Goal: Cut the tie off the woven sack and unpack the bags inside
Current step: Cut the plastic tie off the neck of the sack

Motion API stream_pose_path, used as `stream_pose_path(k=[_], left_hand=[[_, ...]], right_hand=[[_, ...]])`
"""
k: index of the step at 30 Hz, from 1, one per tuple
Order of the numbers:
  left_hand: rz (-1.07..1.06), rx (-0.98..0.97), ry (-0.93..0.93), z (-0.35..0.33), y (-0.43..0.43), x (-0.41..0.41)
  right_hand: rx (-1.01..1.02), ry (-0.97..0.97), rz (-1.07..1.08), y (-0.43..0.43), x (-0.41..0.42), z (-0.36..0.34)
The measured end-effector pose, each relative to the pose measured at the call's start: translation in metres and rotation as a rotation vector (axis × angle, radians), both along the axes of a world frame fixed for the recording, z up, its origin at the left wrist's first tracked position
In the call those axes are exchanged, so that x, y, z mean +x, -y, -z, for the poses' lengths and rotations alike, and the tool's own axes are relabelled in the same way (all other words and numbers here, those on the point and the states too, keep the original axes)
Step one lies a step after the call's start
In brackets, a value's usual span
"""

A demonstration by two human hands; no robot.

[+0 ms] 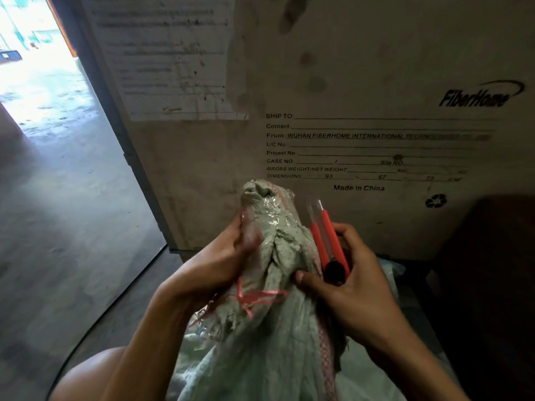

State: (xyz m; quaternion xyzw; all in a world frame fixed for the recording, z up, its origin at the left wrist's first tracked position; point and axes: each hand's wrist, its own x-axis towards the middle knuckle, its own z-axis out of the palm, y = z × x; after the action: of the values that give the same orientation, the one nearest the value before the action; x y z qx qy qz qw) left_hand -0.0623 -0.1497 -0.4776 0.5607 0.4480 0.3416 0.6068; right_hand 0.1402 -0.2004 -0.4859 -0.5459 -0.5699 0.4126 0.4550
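Ahead of me stands a large, stained cardboard carton, printed "FiberHome", "SHIP TO" and "Made in China", with a recycling symbol low on its right. A worn paper sheet, its text too blurred to read, is stuck to its upper left. To the left I see grey concrete floor running to a bright doorway.

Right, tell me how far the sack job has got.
Done: nothing clearly; the pink tie is still on the woven sack's bunched neck. In hand: left hand grips the neck, right hand holds the red knife beside it. Left: cutting the tie, unpacking; no bags are out yet.
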Motion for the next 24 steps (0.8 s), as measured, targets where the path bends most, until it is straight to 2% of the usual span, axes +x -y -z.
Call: stream_pose_path(k=[2, 4, 9, 13, 15, 18, 20, 24], left_hand=[[0.098, 0.107, -0.170, 0.002, -0.001, -0.007], [0.101, 0.142, -0.215, 0.004, -0.004, -0.015], [0.122, 0.279, -0.247, 0.003, -0.010, -0.021], [0.046, 0.388, -0.241, 0.001, -0.010, -0.012], [0.015, 0.352, -0.206, 0.001, -0.007, -0.011], [0.055, 0.130, -0.134, 0.005, 0.000, -0.006], [0.009, 0.048, -0.038, 0.008, 0.004, 0.005], [-0.187, 0.111, -0.015, 0.017, -0.002, 0.023]], right_hand=[[-0.003, -0.008, 0.010, -0.004, 0.008, -0.003], [-0.002, 0.003, 0.007, -0.008, 0.018, -0.005], [0.026, 0.081, -0.019, -0.015, 0.032, -0.011], [0.034, 0.114, -0.029, -0.015, 0.030, -0.009], [0.070, 0.103, 0.009, -0.014, 0.025, -0.006], [0.157, 0.118, 0.076, -0.011, 0.017, -0.001], [0.185, 0.126, 0.085, -0.009, 0.013, 0.001], [0.227, 0.198, 0.125, -0.007, 0.008, 0.004]])
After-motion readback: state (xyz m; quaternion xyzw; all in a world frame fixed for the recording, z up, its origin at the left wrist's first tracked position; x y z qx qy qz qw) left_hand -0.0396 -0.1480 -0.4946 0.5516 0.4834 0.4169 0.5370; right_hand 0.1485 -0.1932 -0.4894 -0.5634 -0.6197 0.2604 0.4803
